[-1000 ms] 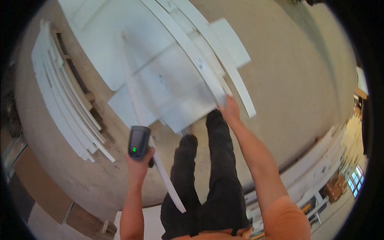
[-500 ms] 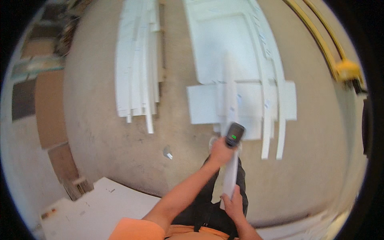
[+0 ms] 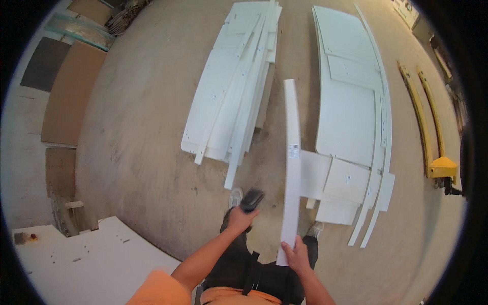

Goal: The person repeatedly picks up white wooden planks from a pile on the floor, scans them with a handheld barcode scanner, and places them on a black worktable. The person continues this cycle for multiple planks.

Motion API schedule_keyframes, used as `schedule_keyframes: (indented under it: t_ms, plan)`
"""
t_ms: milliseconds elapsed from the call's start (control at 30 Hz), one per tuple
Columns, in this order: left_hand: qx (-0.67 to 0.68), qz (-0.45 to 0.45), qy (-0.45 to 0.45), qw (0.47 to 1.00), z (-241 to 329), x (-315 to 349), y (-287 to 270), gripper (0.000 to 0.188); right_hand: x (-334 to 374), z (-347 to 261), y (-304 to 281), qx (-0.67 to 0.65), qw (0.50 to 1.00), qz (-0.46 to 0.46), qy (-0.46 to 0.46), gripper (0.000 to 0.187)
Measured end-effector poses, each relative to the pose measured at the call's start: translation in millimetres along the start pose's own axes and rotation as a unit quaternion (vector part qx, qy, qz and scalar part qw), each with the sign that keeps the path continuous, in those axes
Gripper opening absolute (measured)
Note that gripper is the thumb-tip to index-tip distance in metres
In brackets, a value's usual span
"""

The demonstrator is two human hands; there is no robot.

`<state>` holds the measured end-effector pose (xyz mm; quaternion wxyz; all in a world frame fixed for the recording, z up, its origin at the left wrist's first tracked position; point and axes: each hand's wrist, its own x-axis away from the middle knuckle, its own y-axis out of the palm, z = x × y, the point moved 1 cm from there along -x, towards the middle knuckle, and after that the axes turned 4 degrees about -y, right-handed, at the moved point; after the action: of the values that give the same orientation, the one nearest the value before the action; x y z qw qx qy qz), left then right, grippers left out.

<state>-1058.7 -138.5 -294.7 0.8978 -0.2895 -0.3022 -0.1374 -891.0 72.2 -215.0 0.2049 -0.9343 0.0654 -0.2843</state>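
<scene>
Industrial workshop: two stacks of white panels (image 3: 345, 122) are lying low across a bare concrete floor (image 3: 142, 147), a yellow pallet jack (image 3: 443, 168) is standing near its right edge, and brown sheets (image 3: 73, 96), perhaps cardboard, are lining its left.

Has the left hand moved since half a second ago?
Yes: the left hand has moved left, from the near end of the right board stack toward the left board stack.

My left hand (image 3: 242, 220) has swung the dark scanner (image 3: 251, 201) leftward, clear of the white board (image 3: 292, 183); my right hand (image 3: 299, 255), earlier at the stacked strips (image 3: 363, 214), now grips the board's near end.
</scene>
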Motion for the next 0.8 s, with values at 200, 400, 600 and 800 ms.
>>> schedule_keyframes:
  t_ms: [200, 400, 600, 800]
  plan:
    - [-0.025, 0.071, -0.181, 0.981, -146.9, -13.1, -223.3, 0.046, -114.2, -136.0, 186.0, -0.382, 0.909, -0.155, 0.055, 0.024]
    - [0.096, 0.163, -0.238, 0.953, -224.5, -4.6, -355.2, 0.042, -223.0, -245.8, 290.0, -0.463, 0.869, -0.114, 0.127, 0.038]
    - [0.087, 0.112, -0.257, 0.956, -233.1, 19.7, -368.2, 0.040, -217.4, -292.4, 340.0, -0.544, 0.828, -0.019, 0.137, 0.031]
    - [0.000, 0.038, -0.238, 0.971, -232.4, 7.9, -356.3, 0.036, -227.1, -289.1, 383.3, -0.524, 0.845, 0.014, 0.103, 0.032]
